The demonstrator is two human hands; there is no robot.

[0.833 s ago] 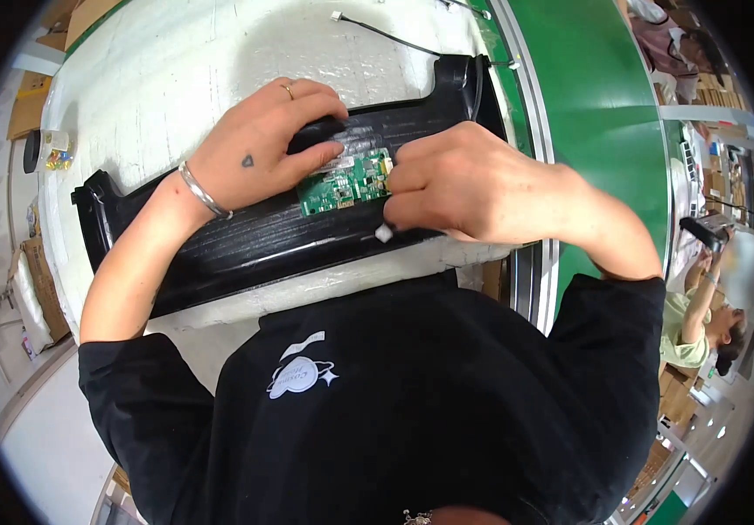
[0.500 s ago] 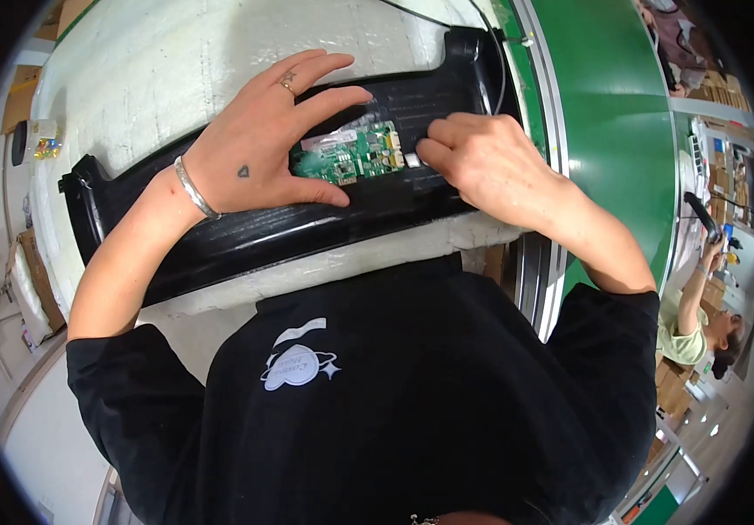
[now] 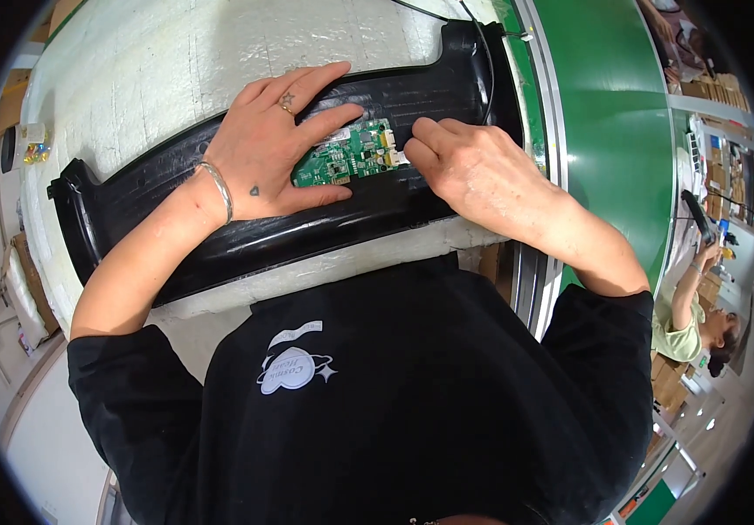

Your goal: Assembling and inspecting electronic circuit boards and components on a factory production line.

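Note:
A green circuit board (image 3: 355, 154) lies in the long black plastic housing (image 3: 254, 259). My left hand (image 3: 263, 149) rests over the board's left end, thumb and fingers spread along its two long edges, and it covers that end. My right hand (image 3: 473, 166) is closed in a pinch at the board's right end. A small white connector plug (image 3: 401, 158) shows at its fingertips, against the white sockets on the board's edge; whether it is seated I cannot tell. A thin black cable (image 3: 489, 66) comes down from the far side and passes behind my right hand.
The housing lies on a white foam-like pad (image 3: 150, 87). Right of it runs a metal rail (image 3: 555, 131) beside a green surface (image 3: 609, 140). A person in a light green top (image 3: 681, 337) is at the far right. A packet of small coloured pieces (image 3: 36, 144) is at the left.
My right hand has moved slightly left, bringing the white plug from a small gap up to the board's edge. My left hand stays spread over the board. The cable has shifted left.

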